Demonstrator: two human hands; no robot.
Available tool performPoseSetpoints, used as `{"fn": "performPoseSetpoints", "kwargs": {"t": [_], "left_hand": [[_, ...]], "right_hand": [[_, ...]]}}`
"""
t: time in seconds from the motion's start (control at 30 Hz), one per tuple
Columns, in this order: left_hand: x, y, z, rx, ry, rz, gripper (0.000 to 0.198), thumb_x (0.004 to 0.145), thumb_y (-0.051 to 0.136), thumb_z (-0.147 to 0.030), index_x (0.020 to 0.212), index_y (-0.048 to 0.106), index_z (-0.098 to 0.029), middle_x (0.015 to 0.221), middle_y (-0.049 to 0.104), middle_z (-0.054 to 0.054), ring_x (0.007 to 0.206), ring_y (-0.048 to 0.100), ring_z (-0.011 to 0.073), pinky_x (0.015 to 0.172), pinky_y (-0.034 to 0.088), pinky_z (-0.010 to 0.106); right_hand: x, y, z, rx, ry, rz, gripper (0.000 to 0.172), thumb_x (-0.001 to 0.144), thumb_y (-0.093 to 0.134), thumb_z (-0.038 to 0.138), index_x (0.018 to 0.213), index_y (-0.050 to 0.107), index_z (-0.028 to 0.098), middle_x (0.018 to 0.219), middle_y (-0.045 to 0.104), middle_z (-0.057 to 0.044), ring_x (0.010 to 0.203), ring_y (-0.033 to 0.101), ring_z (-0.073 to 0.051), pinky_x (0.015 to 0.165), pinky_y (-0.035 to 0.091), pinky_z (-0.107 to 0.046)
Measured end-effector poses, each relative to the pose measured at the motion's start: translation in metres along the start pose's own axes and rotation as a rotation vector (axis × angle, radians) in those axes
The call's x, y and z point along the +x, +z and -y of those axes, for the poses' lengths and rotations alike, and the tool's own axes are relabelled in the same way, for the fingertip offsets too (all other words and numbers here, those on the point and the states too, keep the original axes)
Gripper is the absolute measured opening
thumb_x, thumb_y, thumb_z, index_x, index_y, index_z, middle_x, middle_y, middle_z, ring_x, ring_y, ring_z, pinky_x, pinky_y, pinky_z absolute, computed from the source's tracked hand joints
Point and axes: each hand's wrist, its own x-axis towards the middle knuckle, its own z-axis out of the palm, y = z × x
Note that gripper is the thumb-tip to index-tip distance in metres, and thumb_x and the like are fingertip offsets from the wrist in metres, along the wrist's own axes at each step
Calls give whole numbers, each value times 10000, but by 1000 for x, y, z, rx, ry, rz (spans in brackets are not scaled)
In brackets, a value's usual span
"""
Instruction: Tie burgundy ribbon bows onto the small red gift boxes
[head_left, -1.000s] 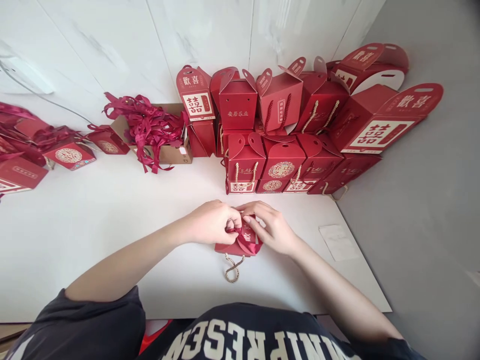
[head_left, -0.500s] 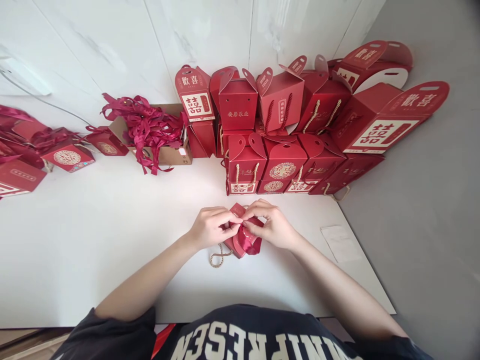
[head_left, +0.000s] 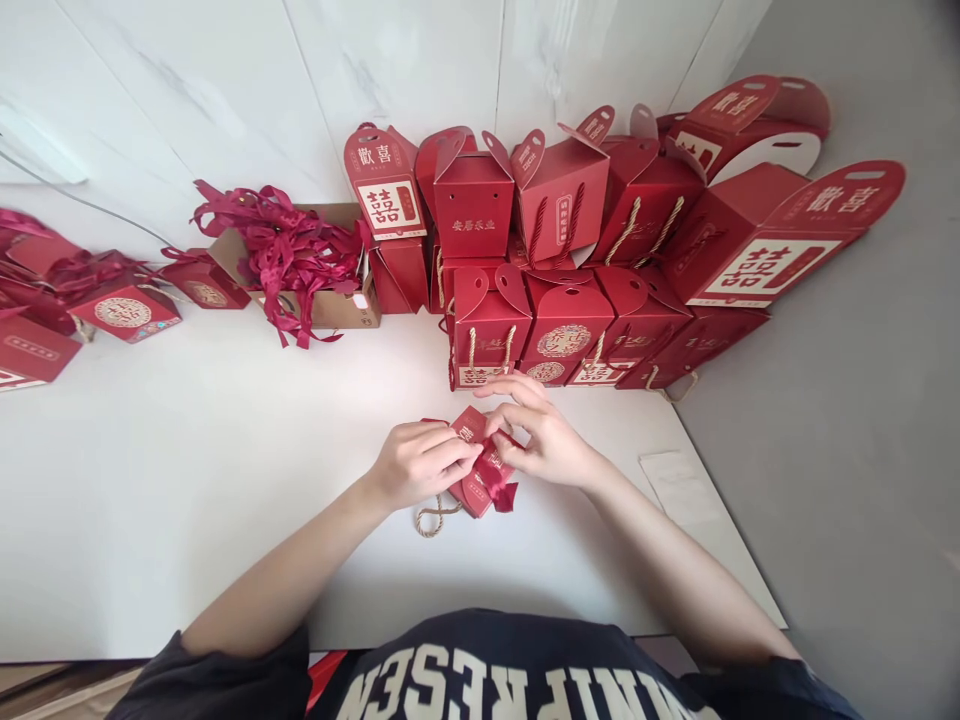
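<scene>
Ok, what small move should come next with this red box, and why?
Probably draw the ribbon snug against the box: the left hand and right hand are both at it, and a loose end sticks out past the box.

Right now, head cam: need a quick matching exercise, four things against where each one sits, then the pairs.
Things:
1. left hand
2. right hand
3. twisted rope handle
4. red ribbons

Places:
A. heaped in a cardboard box
B. lying on the white table, just below the small red gift box
C. gripping that box from its left
D. at that box's right side

Pairs: 1-C, 2-D, 3-B, 4-A
</scene>
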Motion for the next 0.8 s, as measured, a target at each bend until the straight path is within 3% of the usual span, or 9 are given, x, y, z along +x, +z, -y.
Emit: {"fn": "performPoseSetpoints", "kwargs": {"t": [0.2, 0.33, 0.5, 0.67, 0.8], "left_hand": [[-1, -2, -1, 46, 45, 15, 120, 764, 698, -96, 788, 624, -188, 616, 631, -46, 532, 553, 89, 549, 471, 235], [-1, -2, -2, 40, 38, 8, 126, 761, 695, -90, 768, 613, -185, 591, 602, -57, 511, 531, 82, 522, 450, 232], [-1, -2, -2, 43, 31, 2, 134, 760, 691, -90, 807, 619, -192, 599, 614, -64, 513, 535, 80, 541, 468, 229], [-1, -2, -2, 60, 14, 3, 127, 782, 678, -111, 740, 593, -195, 561, 593, -66, 486, 515, 76, 516, 446, 227], [-2, -1, -3, 66, 13, 6, 127, 780, 681, -112, 735, 597, -195, 559, 584, -66, 490, 512, 76, 531, 454, 228]], "right_hand": [[8, -4, -2, 142, 0, 181, 261, 723, 576, 27, 901, 583, 218, 1371, 503, -85, 1342, 397, -268, 1100, 344, -477], [10, -8, -3, 176, 26, 127, 251, 713, 518, -16, 806, 539, 216, 1352, 523, -76, 1321, 425, -263, 1091, 349, -496], [9, -9, -3, 216, 41, 235, 284, 724, 577, 8, 910, 578, 223, 1388, 502, -84, 1345, 409, -264, 1103, 339, -512], [7, -8, -5, 279, 84, 169, 201, 763, 571, 16, 758, 528, 213, 1334, 552, -66, 1292, 474, -259, 1039, 416, -503], [6, -9, -9, 316, 118, 255, 160, 818, 604, 70, 867, 577, 219, 1365, 525, -71, 1303, 462, -241, 1061, 404, -491]]}}
